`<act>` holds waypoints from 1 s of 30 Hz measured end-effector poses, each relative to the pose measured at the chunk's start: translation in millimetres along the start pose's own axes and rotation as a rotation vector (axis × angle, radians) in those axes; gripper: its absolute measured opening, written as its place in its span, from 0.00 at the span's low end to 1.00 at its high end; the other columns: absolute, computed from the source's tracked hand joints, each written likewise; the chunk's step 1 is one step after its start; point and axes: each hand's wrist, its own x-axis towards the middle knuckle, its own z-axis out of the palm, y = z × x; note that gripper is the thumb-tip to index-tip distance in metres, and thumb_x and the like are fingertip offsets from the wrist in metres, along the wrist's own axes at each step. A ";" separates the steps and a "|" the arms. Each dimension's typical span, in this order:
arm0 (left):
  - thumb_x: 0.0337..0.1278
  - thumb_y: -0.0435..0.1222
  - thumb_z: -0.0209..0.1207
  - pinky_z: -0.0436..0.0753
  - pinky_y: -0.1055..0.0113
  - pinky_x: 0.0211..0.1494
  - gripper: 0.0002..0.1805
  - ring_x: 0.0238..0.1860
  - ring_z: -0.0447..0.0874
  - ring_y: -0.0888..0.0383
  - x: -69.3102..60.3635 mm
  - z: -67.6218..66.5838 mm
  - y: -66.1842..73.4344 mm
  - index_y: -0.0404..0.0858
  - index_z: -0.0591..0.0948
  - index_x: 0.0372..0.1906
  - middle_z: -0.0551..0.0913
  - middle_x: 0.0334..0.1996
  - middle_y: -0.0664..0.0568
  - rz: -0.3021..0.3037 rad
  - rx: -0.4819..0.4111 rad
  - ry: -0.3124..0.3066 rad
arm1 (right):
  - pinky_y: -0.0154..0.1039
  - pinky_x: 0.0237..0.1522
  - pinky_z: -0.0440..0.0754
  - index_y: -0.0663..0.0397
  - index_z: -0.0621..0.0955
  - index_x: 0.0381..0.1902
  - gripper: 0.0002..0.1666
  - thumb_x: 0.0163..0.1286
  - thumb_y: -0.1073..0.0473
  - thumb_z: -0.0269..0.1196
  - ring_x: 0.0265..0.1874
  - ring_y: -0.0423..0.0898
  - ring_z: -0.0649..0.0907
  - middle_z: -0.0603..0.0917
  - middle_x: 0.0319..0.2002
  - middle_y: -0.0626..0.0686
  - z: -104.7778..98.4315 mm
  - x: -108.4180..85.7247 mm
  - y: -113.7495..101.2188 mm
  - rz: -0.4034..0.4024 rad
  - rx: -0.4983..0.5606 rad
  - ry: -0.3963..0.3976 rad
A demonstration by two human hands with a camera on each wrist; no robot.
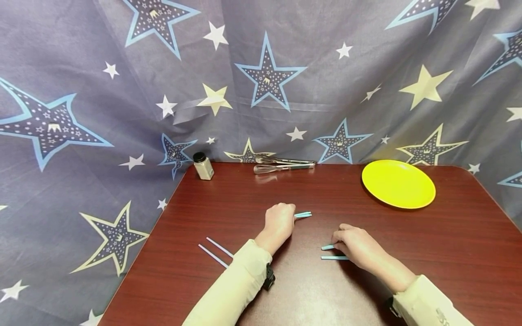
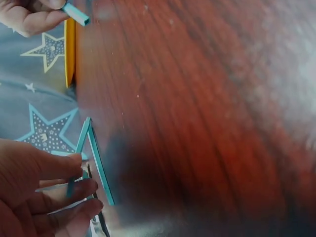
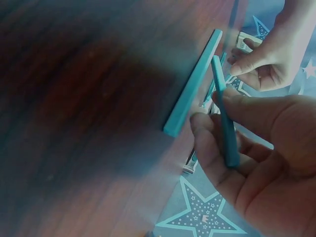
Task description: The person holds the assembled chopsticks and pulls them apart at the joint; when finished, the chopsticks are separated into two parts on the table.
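My left hand point(image 1: 280, 219) is over the middle of the table. In the left wrist view its thumb and finger pinch a square teal stick point(image 2: 81, 138). A second teal stick point(image 2: 101, 168) lies on the table beside it, their far ends close together. Farther right, my right hand point(image 1: 356, 242) pinches another teal stick point(image 3: 226, 118) between thumb and fingers. Next to that hand a similar teal stick point(image 3: 193, 86) rests on the table, apart from the held one. Two lavender sticks point(image 1: 214, 256) lie left of my left forearm, partly hidden by the sleeve.
A yellow plate point(image 1: 398, 184) sits at the back right of the dark red table point(image 1: 297, 290). Metal tongs point(image 1: 284, 168) lie along the back edge. A black-capped shaker point(image 1: 203, 166) stands at the back left corner. Behind hangs a star-patterned curtain point(image 1: 310, 122).
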 end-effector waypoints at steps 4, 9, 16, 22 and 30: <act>0.52 0.42 0.69 0.80 0.58 0.26 0.07 0.29 0.84 0.52 1.9 2.2 -0.6 0.46 0.83 0.25 0.82 0.25 0.52 0.011 0.026 -0.015 | 0.30 0.23 0.69 0.45 0.78 0.22 0.16 0.52 0.67 0.73 0.21 0.33 0.69 0.70 0.24 0.39 1.7 -1.9 0.4 0.002 -0.016 0.000; 0.52 0.39 0.68 0.80 0.57 0.25 0.03 0.29 0.84 0.50 4.8 5.2 -0.7 0.46 0.86 0.27 0.81 0.25 0.50 0.008 0.055 -0.008 | 0.31 0.23 0.69 0.43 0.77 0.23 0.16 0.52 0.65 0.74 0.21 0.33 0.70 0.71 0.23 0.38 2.5 -2.2 1.5 0.007 -0.037 -0.028; 0.54 0.33 0.65 0.81 0.56 0.26 0.05 0.29 0.84 0.50 7.0 7.0 0.8 0.45 0.86 0.26 0.81 0.25 0.50 0.000 0.081 -0.016 | 0.33 0.24 0.71 0.44 0.77 0.21 0.16 0.49 0.65 0.74 0.21 0.34 0.71 0.74 0.22 0.37 1.7 -1.6 3.1 0.001 -0.035 -0.040; 0.55 0.30 0.64 0.82 0.56 0.27 0.07 0.30 0.83 0.51 8.9 8.2 2.4 0.45 0.87 0.27 0.81 0.25 0.50 0.007 0.092 -0.037 | 0.34 0.24 0.70 0.43 0.78 0.22 0.15 0.51 0.65 0.74 0.22 0.36 0.72 0.76 0.23 0.36 2.1 -2.0 4.1 -0.003 -0.027 -0.059; 0.53 0.31 0.65 0.81 0.57 0.26 0.06 0.28 0.83 0.52 11.6 9.8 2.4 0.45 0.86 0.25 0.81 0.24 0.50 0.005 0.098 -0.033 | 0.36 0.27 0.73 0.43 0.80 0.24 0.13 0.51 0.64 0.74 0.25 0.38 0.76 0.79 0.25 0.37 2.8 -2.0 6.6 -0.008 -0.026 -0.061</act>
